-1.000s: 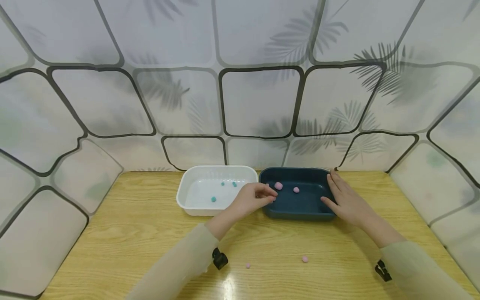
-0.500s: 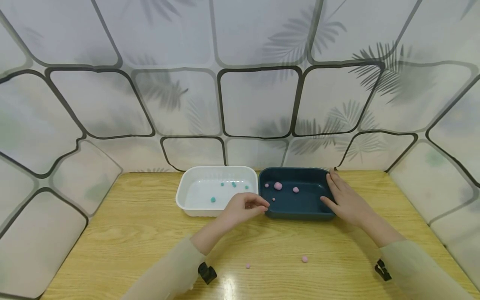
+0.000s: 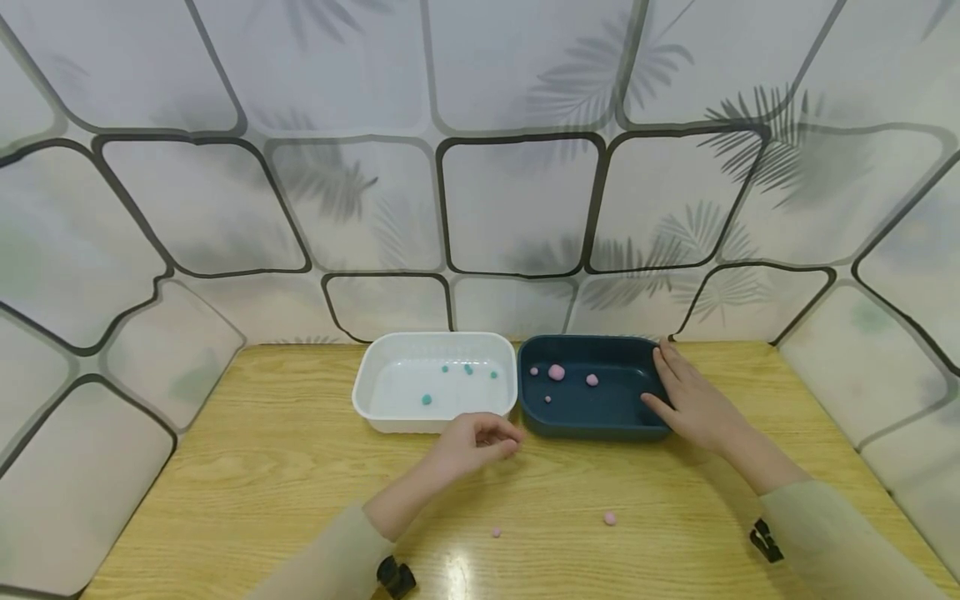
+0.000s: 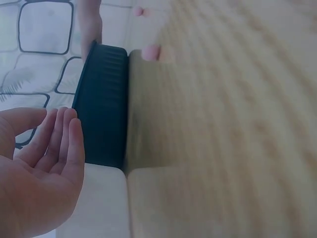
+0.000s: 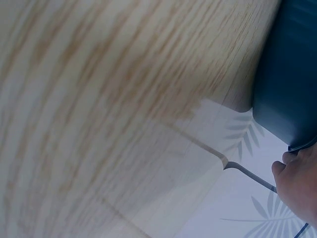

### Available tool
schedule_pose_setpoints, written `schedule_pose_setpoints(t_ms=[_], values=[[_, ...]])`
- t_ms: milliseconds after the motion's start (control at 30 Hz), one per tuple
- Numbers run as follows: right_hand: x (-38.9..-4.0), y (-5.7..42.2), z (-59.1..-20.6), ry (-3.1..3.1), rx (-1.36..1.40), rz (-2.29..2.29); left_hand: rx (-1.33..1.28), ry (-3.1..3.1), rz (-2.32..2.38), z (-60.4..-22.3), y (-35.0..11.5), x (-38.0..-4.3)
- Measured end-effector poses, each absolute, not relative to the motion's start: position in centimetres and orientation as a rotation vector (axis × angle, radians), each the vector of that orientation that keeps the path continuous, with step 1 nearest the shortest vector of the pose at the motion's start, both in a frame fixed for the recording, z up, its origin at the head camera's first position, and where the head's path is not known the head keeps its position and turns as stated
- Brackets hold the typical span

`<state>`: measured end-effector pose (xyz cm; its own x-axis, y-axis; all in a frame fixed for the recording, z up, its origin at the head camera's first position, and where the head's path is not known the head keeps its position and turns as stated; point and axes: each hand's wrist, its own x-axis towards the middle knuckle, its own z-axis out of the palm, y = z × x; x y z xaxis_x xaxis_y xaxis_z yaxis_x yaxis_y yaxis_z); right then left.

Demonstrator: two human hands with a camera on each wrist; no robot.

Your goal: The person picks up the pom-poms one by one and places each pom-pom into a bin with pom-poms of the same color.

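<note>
My left hand (image 3: 472, 446) hovers just in front of the white tray (image 3: 360, 392), fingers loosely bent and thumb apart. In the left wrist view, nothing lies between the thumb and fingers of this left hand (image 4: 47, 173). My right hand (image 3: 693, 400) holds the right rim of the dark blue tray (image 3: 600, 432), the thumb reaching over the inside. Several pink balls, including a larger one (image 3: 556, 372), lie in the blue tray. Several small teal balls, among them one near the front (image 3: 427, 400), lie in the white tray.
Two pink balls rest on the wooden table (image 3: 262, 467) before the trays: a tiny one (image 3: 496, 532) and a bigger one (image 3: 610, 518). Both trays stand side by side close to the patterned backdrop (image 3: 517, 208), which also rises at left and right.
My left hand has drawn back from the blue tray toward me and leftward, uncovering a small pink ball inside it. The right hand stays at the tray's rim.
</note>
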<state>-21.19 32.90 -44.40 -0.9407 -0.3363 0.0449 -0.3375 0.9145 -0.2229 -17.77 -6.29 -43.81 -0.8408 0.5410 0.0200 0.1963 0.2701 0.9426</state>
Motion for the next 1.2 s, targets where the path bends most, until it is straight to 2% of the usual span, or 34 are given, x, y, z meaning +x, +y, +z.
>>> schedule_pose_setpoints(t_ms=[567,1200], values=[[-21.1,33.0,-44.3,-3.074,0.534,0.386,0.702,2.232,1.509,-46.3,-8.6,-16.5],[-21.2,32.9,-44.3,-3.074,0.537,0.404,0.928,2.155,1.339,-47.1,-10.0,-15.2]])
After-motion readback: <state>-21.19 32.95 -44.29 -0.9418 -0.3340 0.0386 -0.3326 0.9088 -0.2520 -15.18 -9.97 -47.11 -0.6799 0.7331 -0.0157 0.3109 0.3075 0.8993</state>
